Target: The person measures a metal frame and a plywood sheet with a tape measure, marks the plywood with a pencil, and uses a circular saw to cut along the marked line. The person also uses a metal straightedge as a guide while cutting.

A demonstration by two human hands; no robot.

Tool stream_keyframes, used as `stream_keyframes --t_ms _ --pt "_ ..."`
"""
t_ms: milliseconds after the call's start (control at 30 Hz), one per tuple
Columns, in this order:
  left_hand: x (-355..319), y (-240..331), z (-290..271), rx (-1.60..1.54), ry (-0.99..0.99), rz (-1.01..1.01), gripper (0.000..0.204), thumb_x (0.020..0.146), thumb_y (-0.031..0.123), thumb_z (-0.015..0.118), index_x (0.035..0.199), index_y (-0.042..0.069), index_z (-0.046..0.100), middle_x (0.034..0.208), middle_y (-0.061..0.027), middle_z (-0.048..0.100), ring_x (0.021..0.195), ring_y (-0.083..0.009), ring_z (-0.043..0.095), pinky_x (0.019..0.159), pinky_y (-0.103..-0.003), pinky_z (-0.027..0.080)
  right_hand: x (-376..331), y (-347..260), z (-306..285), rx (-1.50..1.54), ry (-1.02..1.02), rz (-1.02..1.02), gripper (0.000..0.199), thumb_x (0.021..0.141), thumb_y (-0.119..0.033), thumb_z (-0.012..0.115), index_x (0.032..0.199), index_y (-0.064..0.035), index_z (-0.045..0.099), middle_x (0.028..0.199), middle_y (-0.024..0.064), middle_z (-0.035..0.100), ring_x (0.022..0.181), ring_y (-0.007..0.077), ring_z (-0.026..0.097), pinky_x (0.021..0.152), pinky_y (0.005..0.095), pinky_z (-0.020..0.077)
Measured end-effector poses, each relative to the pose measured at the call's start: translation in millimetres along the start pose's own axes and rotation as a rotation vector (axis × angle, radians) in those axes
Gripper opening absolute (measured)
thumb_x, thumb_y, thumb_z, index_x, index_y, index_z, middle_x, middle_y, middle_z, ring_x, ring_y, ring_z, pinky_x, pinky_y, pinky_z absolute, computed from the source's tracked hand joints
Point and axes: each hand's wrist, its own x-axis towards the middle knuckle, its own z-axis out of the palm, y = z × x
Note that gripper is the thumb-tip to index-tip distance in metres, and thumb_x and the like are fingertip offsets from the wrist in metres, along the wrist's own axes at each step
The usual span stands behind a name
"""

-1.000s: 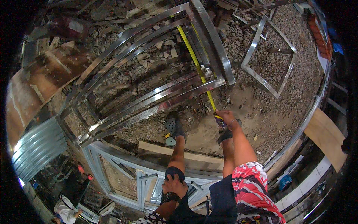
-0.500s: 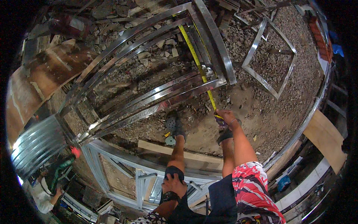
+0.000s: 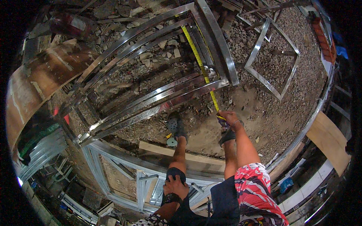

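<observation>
Lower centre, the left hand (image 3: pixel 175 187) lies spread on a knee (image 3: pixel 176 172); the right hand (image 3: pixel 230 118) grips a tape measure (image 3: pixel 195 51) across the metal frame (image 3: pixel 196 92), apparently measuring, needing steadiness.

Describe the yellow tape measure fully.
The tape measure has a narrow, bright yellow blade with dark markings too small to read. The blade is drawn out and looks taut, slanting up and left from the right hand, over the near bars of the silvery metal frames, toward their far side. The hand mostly hides its case; where the blade's far end catches is unclear.
</observation>
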Motion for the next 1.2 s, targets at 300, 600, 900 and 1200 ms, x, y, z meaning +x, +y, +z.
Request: stream_keyframes --t_ms 300,600,900,1200 --pt "-2.3 -9.2 11.9 -0.085 -0.036 0.013 0.059 0.085 0.039 0.067 0.134 0.007 0.057 0.132 -0.0223 0.053 0.117 -0.0451 0.061 0.094 -0.06 0.051 15.4 47.4 7.5 0.079 0.176 -0.046 0.035 0.095 -0.034 0.075 0.111 -0.0032 0.077 0.09 0.003 0.072 0.074 0.013 0.065 0.068 0.0302 0.0523" --pt "-25.2 1.6 62.5 -0.26 -0.039 -0.06 0.069 0.087 0.042 0.066 0.146 0.01 0.051 0.148 -0.0264 0.041 0.13 -0.0621 0.045 0.098 -0.071 0.043 -47.3 127.0 109.1 -0.439 0.053 -0.267 0.033 0.09 -0.027 0.078 0.106 0.0018 0.076 0.093 0.0054 0.073 0.075 0.0143 0.064 0.07 0.0312 0.0521" --pt "-24.1 12.4 153.8 -0.798 0.053 -0.201 0.068 0.092 0.05 0.058 0.149 0.016 0.048 0.152 -0.0233 0.038 0.136 -0.0601 0.04 0.104 -0.077 0.032 -20.5 193.5 223.7 -0.642 -0.355 -0.356 0.028 0.09 -0.026 0.075 0.106 -0.0026 0.076 0.088 0.007 0.071 0.07 0.0208 0.066 0.058 0.0405 0.0555" --pt "85.8 -141.4 140.6 -2.15 0.619 -0.267 0.048 0.099 0.037 0.068 0.137 0.009 0.06 0.116 -0.0079 0.068 0.105 -0.0138 0.063 0.091 -0.034 0.05 -93.6 210.1 330.1 -1.23 -0.493 -0.477 0.04 0.098 -0.034 0.065 0.123 -0.0021 0.062 0.105 0.0129 0.064 0.093 0.023 0.061 0.082 0.0375 0.0489"
